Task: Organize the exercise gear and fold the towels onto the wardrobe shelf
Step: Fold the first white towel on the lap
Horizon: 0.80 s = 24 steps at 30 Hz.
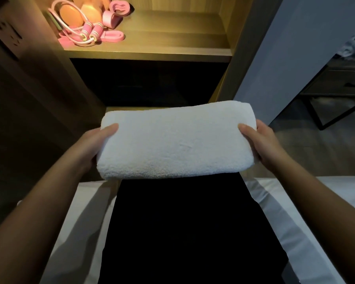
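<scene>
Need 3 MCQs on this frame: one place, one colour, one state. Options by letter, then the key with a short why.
1. Where on the wardrobe shelf is the pink exercise gear?
A) left end B) right end C) middle

2. What colour is the folded towel?
A) black B) pink C) white

3. How is the towel held?
A) lying on the shelf B) dangling from one hand C) gripped at its two ends by the left hand and right hand, clear of the shelf

Key:
1 A: the gear is bunched at the shelf's left end.
2 C: its terry surface is white.
3 C: a thumb lies on top at each end.
</scene>
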### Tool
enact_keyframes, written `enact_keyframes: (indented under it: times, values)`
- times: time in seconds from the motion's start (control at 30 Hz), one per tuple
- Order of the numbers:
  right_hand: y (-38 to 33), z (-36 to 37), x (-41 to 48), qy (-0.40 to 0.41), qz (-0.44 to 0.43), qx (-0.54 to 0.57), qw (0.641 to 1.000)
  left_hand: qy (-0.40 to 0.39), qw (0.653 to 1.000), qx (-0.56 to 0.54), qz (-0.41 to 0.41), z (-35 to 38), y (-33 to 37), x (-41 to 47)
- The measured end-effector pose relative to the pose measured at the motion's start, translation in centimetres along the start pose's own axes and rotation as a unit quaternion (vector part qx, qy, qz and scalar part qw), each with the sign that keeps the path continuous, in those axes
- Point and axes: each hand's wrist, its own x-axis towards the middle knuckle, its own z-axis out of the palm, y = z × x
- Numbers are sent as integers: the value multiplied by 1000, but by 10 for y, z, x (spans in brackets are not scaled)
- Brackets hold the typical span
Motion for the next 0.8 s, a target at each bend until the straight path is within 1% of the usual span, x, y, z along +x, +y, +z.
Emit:
enact_keyframes:
  times: [0.07,0.13,0.2,0.27,0.33,0.4,0.43,0.47,0.53,0.6,0.67,0.73,0.8]
  values:
    - [2,8,1,10,-52,-7,999,46,998,35,31,4,-3,3]
    - [2,13,4,14,-57,-1,998,78,993,65,66,9,-3,5]
    - [3,11,5,3,-51,-3,999,86,990,70,89,11,-3,5]
    - [12,-1,2,-58,-52,15,997,63,990,49,118,5,-7,-1]
    - [27,-20,-6,-144,-14,57,988,11,991,14,133,-6,-16,-13]
    - [40,-36,-14,-216,45,70,973,-49,993,0,111,-11,-28,-26]
    - [45,-41,-17,-235,60,58,969,-66,993,14,98,-12,-34,-30]
    - [48,-43,-19,-235,59,48,969,-69,993,35,94,-12,-39,-32]
    - [48,-39,-20,-195,24,51,979,-60,990,51,116,-11,-41,-33]
    - [38,-28,-19,-149,-22,74,986,-27,988,44,147,-9,-35,-31]
    - [30,-14,-14,-116,-37,95,988,23,986,47,159,-4,-29,-24]
    - [25,-2,-9,-94,-15,94,991,60,987,57,139,2,-28,-15]
    - [27,4,-3,-91,42,82,992,76,992,67,73,6,-33,-4]
